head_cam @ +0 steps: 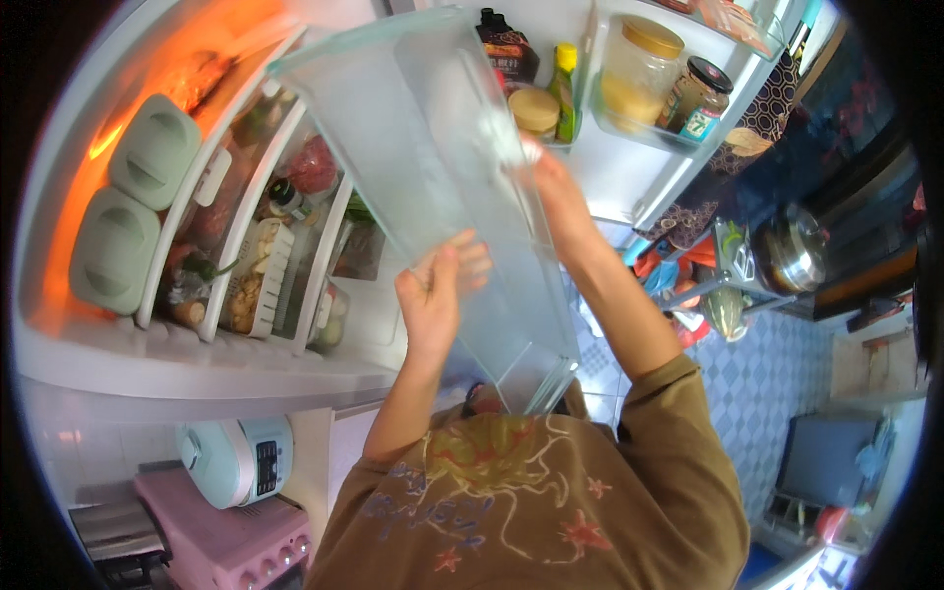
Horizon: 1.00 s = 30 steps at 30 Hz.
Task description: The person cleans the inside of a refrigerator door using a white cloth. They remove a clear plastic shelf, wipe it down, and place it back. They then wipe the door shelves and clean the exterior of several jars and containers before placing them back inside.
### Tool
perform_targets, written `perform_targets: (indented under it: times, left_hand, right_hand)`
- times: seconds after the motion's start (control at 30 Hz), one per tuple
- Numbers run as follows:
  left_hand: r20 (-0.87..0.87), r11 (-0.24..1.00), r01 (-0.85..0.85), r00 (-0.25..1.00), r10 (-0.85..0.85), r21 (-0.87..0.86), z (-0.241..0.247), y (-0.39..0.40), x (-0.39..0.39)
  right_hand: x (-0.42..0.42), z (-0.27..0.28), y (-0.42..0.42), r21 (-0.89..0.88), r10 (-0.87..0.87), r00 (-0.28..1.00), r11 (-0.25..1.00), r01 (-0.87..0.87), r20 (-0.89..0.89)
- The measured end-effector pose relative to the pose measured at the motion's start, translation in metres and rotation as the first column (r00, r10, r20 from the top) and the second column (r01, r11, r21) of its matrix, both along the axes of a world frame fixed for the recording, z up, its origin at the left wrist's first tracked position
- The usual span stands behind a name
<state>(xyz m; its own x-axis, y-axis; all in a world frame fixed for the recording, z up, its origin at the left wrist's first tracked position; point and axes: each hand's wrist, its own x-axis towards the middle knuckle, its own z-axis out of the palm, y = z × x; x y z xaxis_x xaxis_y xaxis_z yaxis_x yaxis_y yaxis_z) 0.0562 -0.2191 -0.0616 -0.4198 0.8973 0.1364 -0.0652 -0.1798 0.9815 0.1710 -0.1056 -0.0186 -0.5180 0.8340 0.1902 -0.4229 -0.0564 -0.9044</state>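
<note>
A clear plastic refrigerator drawer [413, 140] is held up at a slant in front of my chest. My left hand [439, 291] grips its near long edge, with the thumb outside and the fingers showing through the plastic. At the opposite long side is my right hand [549, 184], blurred by motion. A whitish blur [505, 136], perhaps a cloth, shows by its fingertips. Whether the right fingers close on that or on the drawer is unclear. The drawer's lower end comes close to my brown shirt [516, 509].
The open refrigerator has shelves with green lidded containers [114, 251] and a white basket [262, 276]. Jars [638, 74] and bottles stand in its door racks. A light-blue cooker [240, 457] sits on a pink oven [221, 535]. At right, a metal pot [785, 251] rests on a rack.
</note>
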Motion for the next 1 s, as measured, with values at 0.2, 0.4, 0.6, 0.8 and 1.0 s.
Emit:
perform_targets:
  times: [0.2,0.4,0.6,0.8,1.0]
  left_hand:
    - [0.075,0.992,-0.123,0.99,0.121,0.023,0.008,0.002,-0.018]
    - [-0.065,0.999,-0.006,0.998,0.009,0.051,-0.025,-0.002,-0.027]
    - [0.123,0.986,-0.026,0.992,0.005,0.164,-0.031,0.011,-0.027]
    - [0.291,0.981,-0.196,0.939,0.184,0.01,-0.014,0.026,-0.062]
    - [0.421,0.992,-0.128,0.899,0.124,-0.019,-0.036,0.038,-0.029]
  right_hand:
    - [0.015,-0.051,-0.021,-0.141,0.339,0.927,0.937,-0.318,0.162]
    - [-0.046,-0.004,0.028,0.028,0.13,0.984,0.991,-0.127,-0.119]
    - [-0.056,-0.063,0.032,0.155,-0.036,0.996,0.988,0.023,0.079]
    - [0.051,-0.167,-0.055,0.124,0.165,0.791,0.949,-0.291,0.589]
    - [0.085,-0.151,-0.043,-0.572,0.062,0.984,0.807,-0.147,-0.164]
